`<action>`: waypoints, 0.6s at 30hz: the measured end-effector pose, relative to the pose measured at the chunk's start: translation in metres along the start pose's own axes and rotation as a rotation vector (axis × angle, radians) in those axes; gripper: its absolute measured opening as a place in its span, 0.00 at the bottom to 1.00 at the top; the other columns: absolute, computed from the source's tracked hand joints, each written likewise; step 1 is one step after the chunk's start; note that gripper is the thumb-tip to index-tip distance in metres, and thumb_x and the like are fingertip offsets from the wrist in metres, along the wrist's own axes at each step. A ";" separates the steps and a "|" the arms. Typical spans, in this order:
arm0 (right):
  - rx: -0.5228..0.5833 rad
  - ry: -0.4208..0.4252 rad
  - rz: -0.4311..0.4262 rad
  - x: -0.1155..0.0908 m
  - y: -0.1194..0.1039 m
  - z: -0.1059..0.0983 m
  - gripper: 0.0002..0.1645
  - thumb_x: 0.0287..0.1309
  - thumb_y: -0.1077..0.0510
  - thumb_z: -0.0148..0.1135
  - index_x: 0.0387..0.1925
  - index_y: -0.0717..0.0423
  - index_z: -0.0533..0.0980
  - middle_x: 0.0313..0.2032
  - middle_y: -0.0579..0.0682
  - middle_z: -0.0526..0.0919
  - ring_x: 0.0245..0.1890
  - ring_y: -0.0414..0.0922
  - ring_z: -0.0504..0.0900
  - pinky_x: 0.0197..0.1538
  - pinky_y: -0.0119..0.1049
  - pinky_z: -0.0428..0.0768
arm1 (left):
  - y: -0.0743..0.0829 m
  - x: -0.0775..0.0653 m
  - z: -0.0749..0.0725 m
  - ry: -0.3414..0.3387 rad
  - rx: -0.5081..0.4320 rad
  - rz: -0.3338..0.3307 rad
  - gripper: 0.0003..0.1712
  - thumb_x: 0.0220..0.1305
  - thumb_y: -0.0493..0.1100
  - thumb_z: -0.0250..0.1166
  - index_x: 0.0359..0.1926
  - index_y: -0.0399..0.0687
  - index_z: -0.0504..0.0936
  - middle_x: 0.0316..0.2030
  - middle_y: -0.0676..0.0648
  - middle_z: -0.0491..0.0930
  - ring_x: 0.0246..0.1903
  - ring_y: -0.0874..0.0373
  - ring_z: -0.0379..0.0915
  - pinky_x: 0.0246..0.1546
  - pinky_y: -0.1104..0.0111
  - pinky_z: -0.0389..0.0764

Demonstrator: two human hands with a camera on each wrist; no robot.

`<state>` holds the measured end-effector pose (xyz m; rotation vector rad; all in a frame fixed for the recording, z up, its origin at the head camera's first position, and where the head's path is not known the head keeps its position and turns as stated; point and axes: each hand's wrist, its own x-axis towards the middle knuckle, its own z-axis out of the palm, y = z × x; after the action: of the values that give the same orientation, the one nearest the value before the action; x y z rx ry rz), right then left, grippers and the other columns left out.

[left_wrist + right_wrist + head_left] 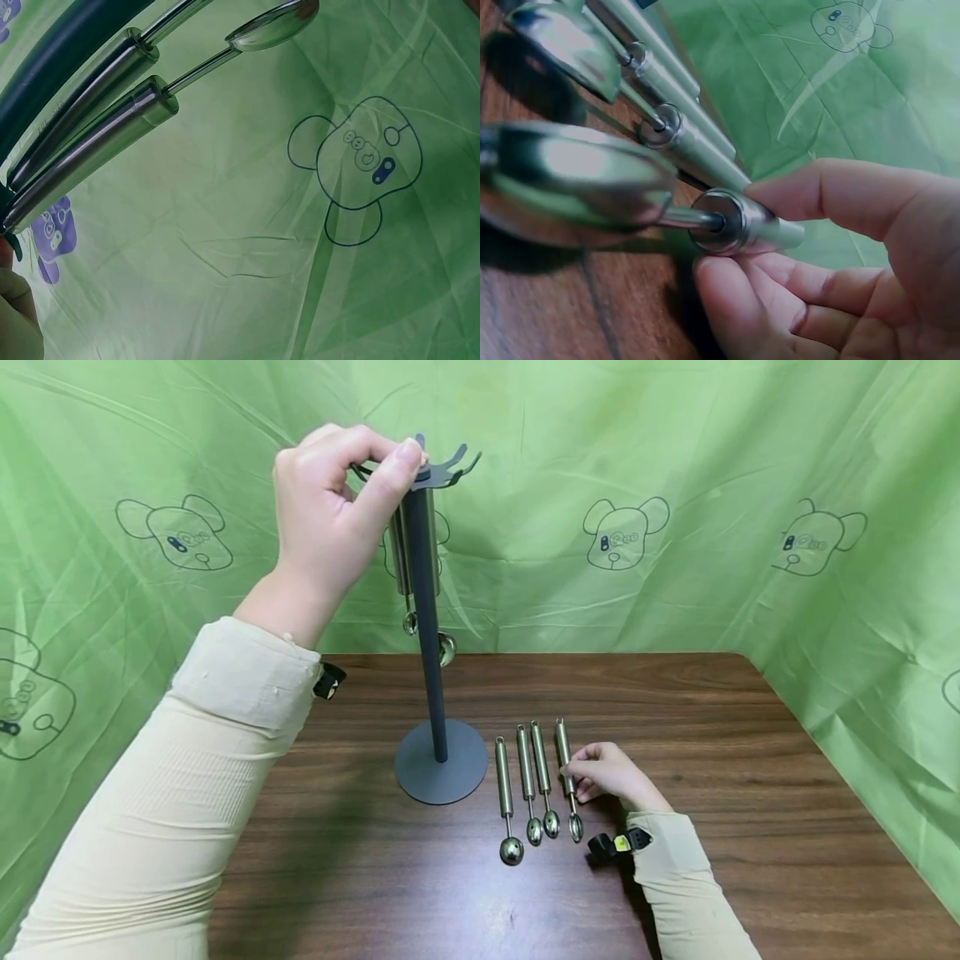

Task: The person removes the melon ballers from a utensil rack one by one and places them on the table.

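In the head view my left hand (322, 518) holds the top of a dark grey utensil stand (431, 635), thumb and forefinger at the middle of its curved hooks. Steel-handled scoops (97, 154) hang from that stand, partly behind its post. On the table, my right hand (606, 774) pinches the steel handle of the rightmost scoop (575, 825) between thumb and fingers. That handle (727, 221) appears close up in the right wrist view, with its oval metal head at the left. To its left lie an oval scoop (551, 823), another oval scoop (534, 831) and a round scoop (512, 850).
The stand's round base (420, 777) rests on a brown wood-grain table (720, 735). A green curtain (525, 568) printed with cartoon heads surrounds the table's back and sides. Black straps are on both wrists.
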<state>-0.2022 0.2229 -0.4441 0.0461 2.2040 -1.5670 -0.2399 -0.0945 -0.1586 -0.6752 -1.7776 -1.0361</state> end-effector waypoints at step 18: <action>-0.042 0.080 -0.003 0.000 -0.001 0.008 0.14 0.58 0.63 0.65 0.39 0.71 0.74 0.21 0.50 0.80 0.15 0.38 0.79 0.23 0.32 0.82 | -0.002 -0.001 0.002 0.002 -0.002 0.005 0.18 0.56 0.52 0.61 0.25 0.44 0.90 0.27 0.55 0.88 0.23 0.72 0.61 0.25 0.77 0.57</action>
<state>-0.2002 0.2153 -0.4454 0.0942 2.2988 -1.5449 -0.2423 -0.0933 -0.1604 -0.6787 -1.7723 -1.0348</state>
